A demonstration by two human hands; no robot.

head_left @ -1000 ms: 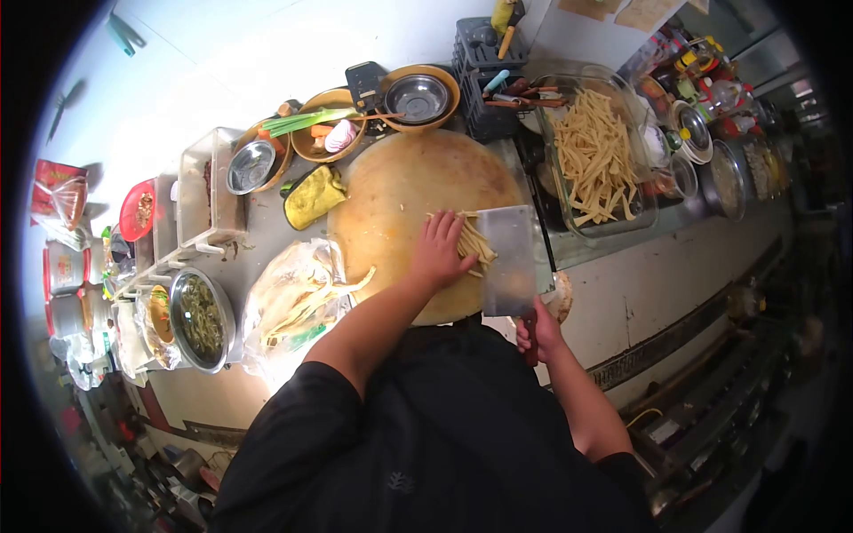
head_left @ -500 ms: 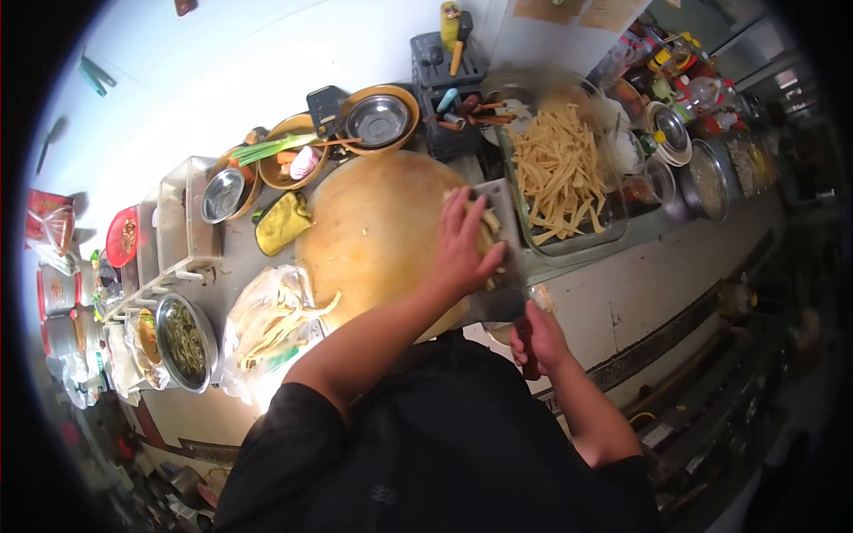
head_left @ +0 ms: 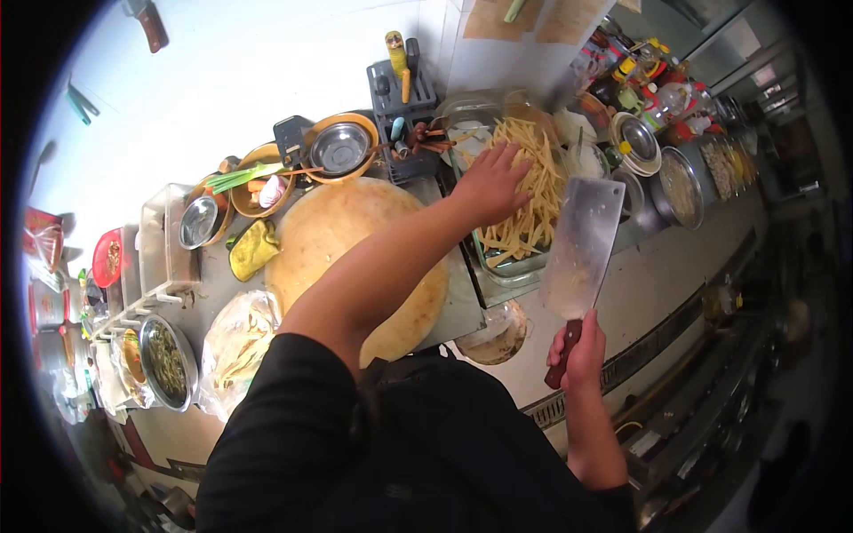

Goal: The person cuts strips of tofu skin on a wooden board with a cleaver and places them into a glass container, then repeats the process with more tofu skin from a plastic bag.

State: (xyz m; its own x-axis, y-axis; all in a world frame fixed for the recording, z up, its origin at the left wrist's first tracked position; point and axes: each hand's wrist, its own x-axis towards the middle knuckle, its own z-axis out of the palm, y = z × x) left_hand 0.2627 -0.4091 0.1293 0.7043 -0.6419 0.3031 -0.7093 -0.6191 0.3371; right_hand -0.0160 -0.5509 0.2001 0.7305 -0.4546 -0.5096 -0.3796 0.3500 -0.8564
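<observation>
My left hand (head_left: 493, 185) is open, fingers spread over a heap of pale yellow strips (head_left: 538, 213) in a clear rectangular tray (head_left: 508, 277). Its fingertips overlap the strips, and nothing shows in its grasp. My right hand (head_left: 584, 354) is wrapped round the dark wooden handle of a cleaver (head_left: 582, 249). The broad blade points up and away from me, beside the tray's right front corner, with small pale bits stuck to it. Under my left forearm lies a round wooden chopping board (head_left: 333, 226), partly hidden by the arm.
Left of the board are a yellow cloth (head_left: 255, 250), a plastic bag of pale sheets (head_left: 240, 342) and a metal bowl of dark greens (head_left: 169, 362). A knife rack (head_left: 400, 98) stands behind. A round container (head_left: 498, 336) sits below the counter edge. Bowls and bottles crowd the right.
My left hand has moved from the cleaver blade at the board's right edge to over the tray. The cleaver has swung right, and the pale pieces on its blade are gone except small bits.
</observation>
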